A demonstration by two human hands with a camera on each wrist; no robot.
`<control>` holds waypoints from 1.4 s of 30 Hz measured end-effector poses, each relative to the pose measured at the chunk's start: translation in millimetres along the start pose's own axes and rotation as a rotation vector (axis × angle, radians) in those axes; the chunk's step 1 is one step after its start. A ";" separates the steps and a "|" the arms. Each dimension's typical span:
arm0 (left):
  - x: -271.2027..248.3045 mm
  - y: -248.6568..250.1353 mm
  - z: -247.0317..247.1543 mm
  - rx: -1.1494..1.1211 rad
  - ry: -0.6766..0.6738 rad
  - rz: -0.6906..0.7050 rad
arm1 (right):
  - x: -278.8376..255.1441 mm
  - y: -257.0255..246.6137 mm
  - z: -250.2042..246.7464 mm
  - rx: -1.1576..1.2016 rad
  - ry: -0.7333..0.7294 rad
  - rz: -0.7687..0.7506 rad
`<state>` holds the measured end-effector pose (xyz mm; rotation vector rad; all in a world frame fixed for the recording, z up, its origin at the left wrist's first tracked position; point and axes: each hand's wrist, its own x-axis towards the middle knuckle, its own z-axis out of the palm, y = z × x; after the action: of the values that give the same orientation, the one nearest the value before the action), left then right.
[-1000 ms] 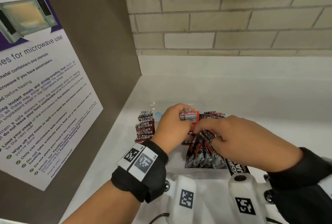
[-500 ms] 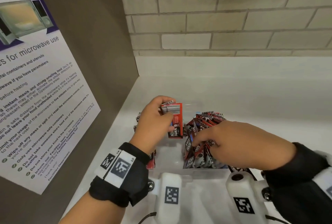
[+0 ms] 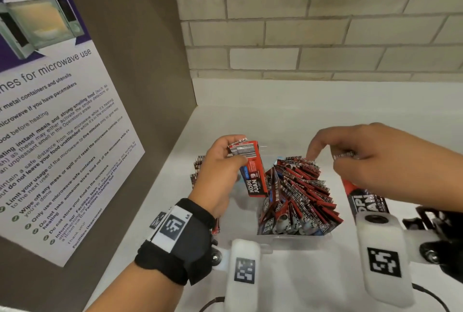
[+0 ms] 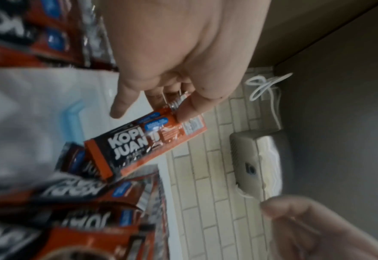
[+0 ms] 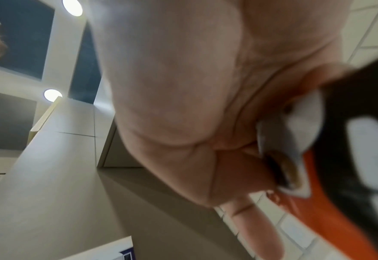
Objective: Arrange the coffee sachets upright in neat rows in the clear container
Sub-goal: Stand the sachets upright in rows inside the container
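Black wrist straps point(image 3: 175, 256), white marker tags point(image 3: 172, 226), white camera mounts point(image 3: 383, 256), bare forearms.

Colours and patterns
Coffee sachets point(image 3: 298, 196) — red and black, white lettering, blue patch, barcode-striped tops; worktop point(image 3: 288, 274) white; wrist bands point(image 3: 175, 241) — black with white-and-black square markers.
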<state>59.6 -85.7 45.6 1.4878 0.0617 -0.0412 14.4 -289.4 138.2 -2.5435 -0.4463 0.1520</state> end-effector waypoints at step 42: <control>-37.4 28.7 -37.0 -0.217 -0.113 0.125 | 63.7 -40.8 69.9 0.535 0.179 -0.083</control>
<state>23.6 -46.8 73.6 1.2671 -0.1152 -0.0163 48.8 -200.1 100.1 -1.9900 -0.3787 0.0076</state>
